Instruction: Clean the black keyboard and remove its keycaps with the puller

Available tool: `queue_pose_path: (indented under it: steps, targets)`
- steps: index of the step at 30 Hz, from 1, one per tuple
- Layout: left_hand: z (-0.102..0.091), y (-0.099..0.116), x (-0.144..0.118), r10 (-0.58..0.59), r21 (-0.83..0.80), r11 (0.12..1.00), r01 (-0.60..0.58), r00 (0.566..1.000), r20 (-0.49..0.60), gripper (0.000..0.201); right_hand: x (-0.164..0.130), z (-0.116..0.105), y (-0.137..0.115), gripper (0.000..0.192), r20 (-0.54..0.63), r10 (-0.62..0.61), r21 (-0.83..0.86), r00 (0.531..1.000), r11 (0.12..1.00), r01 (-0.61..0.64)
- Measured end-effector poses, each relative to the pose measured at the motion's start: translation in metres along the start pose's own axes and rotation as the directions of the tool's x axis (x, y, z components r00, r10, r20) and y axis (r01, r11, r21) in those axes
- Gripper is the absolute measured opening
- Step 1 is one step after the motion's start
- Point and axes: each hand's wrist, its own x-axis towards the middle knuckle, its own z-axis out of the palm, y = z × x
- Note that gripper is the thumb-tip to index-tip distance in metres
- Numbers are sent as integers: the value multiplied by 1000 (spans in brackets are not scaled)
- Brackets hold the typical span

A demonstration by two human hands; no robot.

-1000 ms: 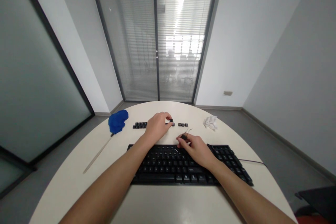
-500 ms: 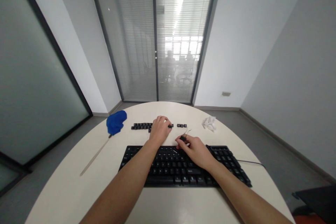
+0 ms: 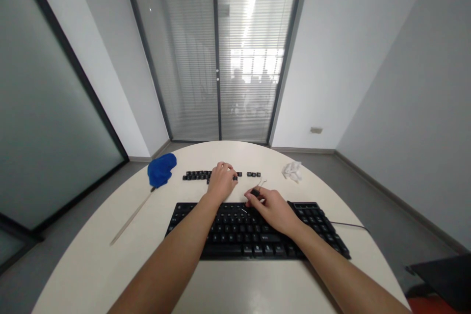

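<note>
The left hand reaches past the keyboard to the row of loose keycaps lined up on the tabletop. Its fingers are curled together over the right end of that row, and they seem to pinch one cap there, though the cap itself is hidden under the fingertips. A few more keycaps lie just to the right of those fingers, apart from the main row.

The right hand rests on the upper edge of the keyboard, fingers closed around a small dark wire puller whose thin loops stick out just beyond the fingertips.

Farther left of the left fingers lies a blue duster with a long thin handle running back toward the near edge. Well to the right of the right fingers sits a crumpled white tissue.

Judging by the layout, the work in hand looks like stripping caps off the keyboard and laying them out in order: the left fingers appear to be setting a cap into line while the right keeps the tool ready. The next move would call for the left fingers to let go cleanly without nudging the neighbouring caps, and for the right to hook the tool squarely under another cap on the top rows and lift straight up.
</note>
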Motion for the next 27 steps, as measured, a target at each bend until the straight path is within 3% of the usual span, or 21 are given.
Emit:
queue_pose_path:
  steps: [15,21,27]
  targets:
    - [-2,-1,0,-4,7,1000,4,1000,6,14,-1,-1,1,29,-4,-9,18,1000,1000,9]
    - [-3,-1,-1,-4,-26,1000,4,1000,-15,21,-1,-23,0,34,25,-11,56,1000,998,9]
    - [-8,4,-3,51,-223,973,-60,998,-45,11,-4,-41,-4,35,122,-46,-14,991,999,48]
